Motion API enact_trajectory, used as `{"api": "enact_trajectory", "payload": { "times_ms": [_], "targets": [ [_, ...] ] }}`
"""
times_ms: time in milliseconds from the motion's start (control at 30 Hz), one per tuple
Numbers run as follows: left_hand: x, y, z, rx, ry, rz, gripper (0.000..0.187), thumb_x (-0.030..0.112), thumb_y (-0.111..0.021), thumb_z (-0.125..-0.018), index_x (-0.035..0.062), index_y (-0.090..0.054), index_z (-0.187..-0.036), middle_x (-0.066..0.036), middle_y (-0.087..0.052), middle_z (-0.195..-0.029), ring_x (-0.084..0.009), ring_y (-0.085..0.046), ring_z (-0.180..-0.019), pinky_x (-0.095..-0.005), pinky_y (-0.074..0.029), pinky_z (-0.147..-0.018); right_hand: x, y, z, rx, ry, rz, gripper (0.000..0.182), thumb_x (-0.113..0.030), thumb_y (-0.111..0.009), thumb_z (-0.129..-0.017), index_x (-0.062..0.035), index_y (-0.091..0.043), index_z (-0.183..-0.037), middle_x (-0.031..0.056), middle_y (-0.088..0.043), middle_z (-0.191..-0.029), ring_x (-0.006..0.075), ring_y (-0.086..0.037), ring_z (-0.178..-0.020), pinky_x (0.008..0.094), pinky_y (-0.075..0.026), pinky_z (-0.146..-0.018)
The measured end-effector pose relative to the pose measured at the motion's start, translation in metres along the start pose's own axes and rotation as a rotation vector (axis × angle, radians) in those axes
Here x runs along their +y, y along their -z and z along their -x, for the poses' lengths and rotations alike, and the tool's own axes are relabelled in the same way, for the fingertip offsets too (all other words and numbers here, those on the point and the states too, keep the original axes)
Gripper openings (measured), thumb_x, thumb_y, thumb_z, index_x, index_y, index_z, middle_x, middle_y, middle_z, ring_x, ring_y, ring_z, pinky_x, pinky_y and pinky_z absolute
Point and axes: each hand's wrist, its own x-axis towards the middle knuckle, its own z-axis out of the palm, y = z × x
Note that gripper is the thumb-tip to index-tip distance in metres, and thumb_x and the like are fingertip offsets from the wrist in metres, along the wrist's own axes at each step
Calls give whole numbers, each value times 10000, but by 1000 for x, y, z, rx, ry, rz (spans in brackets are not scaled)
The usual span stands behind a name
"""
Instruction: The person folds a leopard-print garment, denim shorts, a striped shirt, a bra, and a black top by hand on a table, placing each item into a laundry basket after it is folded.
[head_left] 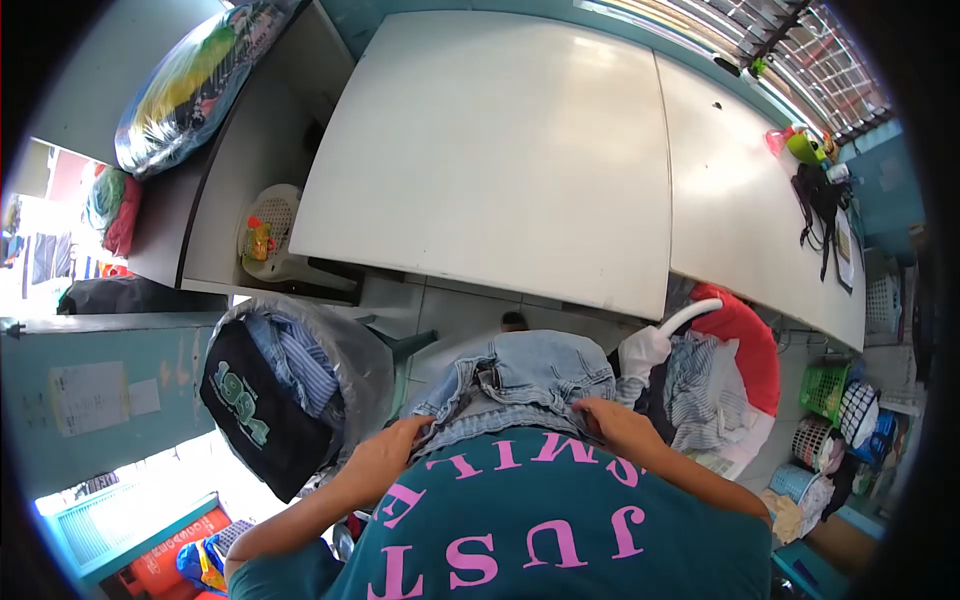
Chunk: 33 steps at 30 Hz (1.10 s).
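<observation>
A light blue denim garment (pixel 550 362) lies gathered in front of my chest, its waistband towards me. My left hand (pixel 388 452) is closed on its left edge, and my right hand (pixel 615 425) pinches the right edge. To the left, a bag lined with clear plastic (pixel 360 370) holds a black shirt (pixel 262 405) with green print and a blue striped cloth (pixel 305 365). Right of the denim, a red basin (pixel 755 345) contains striped and white clothes (pixel 700 375), with a white curved handle (pixel 692 312) beside it.
A large white table (pixel 490 150) spans the area ahead, with black straps (pixel 822 205) on its right part. Behind its left side stands a white plastic chair (pixel 275 235). A plastic-wrapped bundle (pixel 190 90) is at upper left. Baskets, including a green one (pixel 824 390), stand at far right.
</observation>
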Motion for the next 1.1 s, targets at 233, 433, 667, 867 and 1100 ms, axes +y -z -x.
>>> {"api": "enact_trajectory", "payload": {
  "times_ms": [233, 433, 667, 867, 1100],
  "targets": [
    [15, 42, -55, 321, -75, -187, 420, 24, -587, -598, 76, -528, -1011, -108, -502, -862, -301, -506, -879, -414, -403, -740, 30, 72, -42, 140, 231, 134, 207, -77, -621, -624, -58, -476, -771, 81, -455, -758, 262, -493, -723, 354, -408, -646],
    [26, 55, -71, 363, -206, -497, 348, -27, -536, -624, 152, -581, -919, -30, -499, -819, -217, -485, -839, -334, -333, -684, 38, 107, -57, -243, 212, -4, 225, -47, -597, -620, -50, -464, -802, 92, -454, -804, 254, -483, -764, 318, -399, -661],
    [18, 17, -79, 174, 147, -39, 368, 134, -575, -716, 124, -508, -1078, -152, -585, -848, -348, -553, -825, -432, -435, -699, 20, 96, -58, -247, -43, 357, 409, -26, -581, -640, -26, -453, -1029, 172, -502, -1018, 313, -504, -939, 384, -433, -774],
    [5, 54, -107, -77, 130, -423, 372, 128, -547, -697, 86, -552, -1066, -165, -542, -1055, -330, -523, -976, -407, -446, -756, 45, 119, -99, -140, 43, 356, 269, -51, -501, -729, -18, -467, -994, 234, -512, -1095, 359, -532, -987, 427, -437, -819],
    [129, 194, -63, 1287, -279, -994, 487, 43, -464, -752, 26, -427, -1238, -202, -370, -1302, -326, -391, -1185, -429, -294, -986, -79, 281, -119, 1052, 589, 468, 442, 35, -381, -781, -11, -439, -1216, 190, -450, -1214, 263, -431, -1140, 354, -363, -946]
  ]
}}
